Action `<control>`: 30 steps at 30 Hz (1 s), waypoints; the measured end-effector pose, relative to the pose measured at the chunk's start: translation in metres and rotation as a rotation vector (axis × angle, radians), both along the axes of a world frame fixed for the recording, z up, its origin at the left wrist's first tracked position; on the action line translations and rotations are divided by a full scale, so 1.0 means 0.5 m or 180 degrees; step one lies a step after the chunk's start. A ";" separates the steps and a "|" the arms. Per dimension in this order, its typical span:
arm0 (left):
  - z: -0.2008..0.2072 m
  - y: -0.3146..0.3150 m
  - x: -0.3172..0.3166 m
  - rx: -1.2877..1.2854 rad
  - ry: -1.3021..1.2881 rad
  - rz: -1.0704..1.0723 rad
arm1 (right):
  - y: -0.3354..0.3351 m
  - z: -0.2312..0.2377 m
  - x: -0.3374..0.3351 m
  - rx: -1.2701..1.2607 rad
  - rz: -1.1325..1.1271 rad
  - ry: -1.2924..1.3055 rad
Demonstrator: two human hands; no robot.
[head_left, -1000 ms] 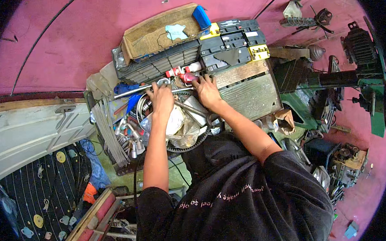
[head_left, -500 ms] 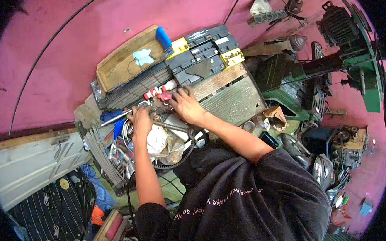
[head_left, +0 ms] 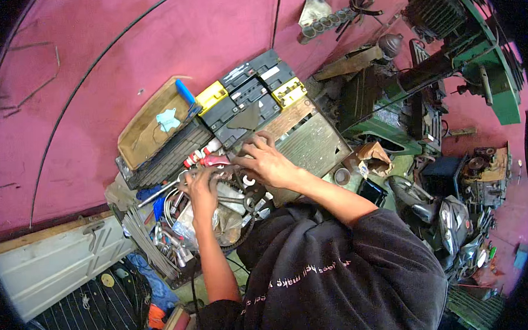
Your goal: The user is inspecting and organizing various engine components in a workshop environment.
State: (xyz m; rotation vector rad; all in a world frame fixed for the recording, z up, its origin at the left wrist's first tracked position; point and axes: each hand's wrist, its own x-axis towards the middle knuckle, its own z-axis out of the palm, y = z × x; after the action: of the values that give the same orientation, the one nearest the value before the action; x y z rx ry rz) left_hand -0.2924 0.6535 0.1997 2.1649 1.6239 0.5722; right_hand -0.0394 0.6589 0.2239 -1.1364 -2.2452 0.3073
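Observation:
My left hand (head_left: 201, 191) is over a heap of tools and parts, its fingers spread and bent downward among them. To its right, my right hand (head_left: 270, 164) has its fingers curled at the heap's edge beside a ribbed metal plate (head_left: 308, 148). A dark curved piece (head_left: 239, 177) lies between the hands, touching or close to the right fingertips; its kind is unclear. Just beyond the hands is a pink-red handle (head_left: 215, 160). Near the left fingers, a metal rod (head_left: 157, 194) sticks out. A wrench (head_left: 233, 199) lies below the hands, partly covered.
Black batteries (head_left: 245, 97) with yellow parts stand behind the plate, next to an open cardboard box (head_left: 148, 126). Thin rods (head_left: 145, 243) lie bundled at the left. A green machine (head_left: 375, 129) stands at the right, with a paper bag (head_left: 376, 157) and a cup (head_left: 341, 176) nearer.
My view has turned and shifted. The right hand has drawn away from the pink-red handle toward the plate. A dark curved piece now shows between the hands, and the left fingers have spread.

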 end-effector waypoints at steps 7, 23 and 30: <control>0.015 0.020 0.193 0.0054 -0.0548 -0.0415 | -0.060 0.060 0.160 -0.0220 -0.0461 0.0444; 0.097 0.186 0.651 0.0651 -0.0491 -0.1109 | -0.020 0.165 0.525 0.0599 -0.1551 0.0150; 0.163 0.328 0.850 0.1198 -0.0846 -0.1293 | 0.086 0.246 0.695 0.1196 -0.1880 -0.0218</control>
State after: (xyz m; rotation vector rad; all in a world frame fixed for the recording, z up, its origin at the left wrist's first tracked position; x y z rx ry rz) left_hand 0.1325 0.8173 0.2814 2.4579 0.9585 1.0445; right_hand 0.3079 0.7020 0.3467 -1.5309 -1.8038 -0.3797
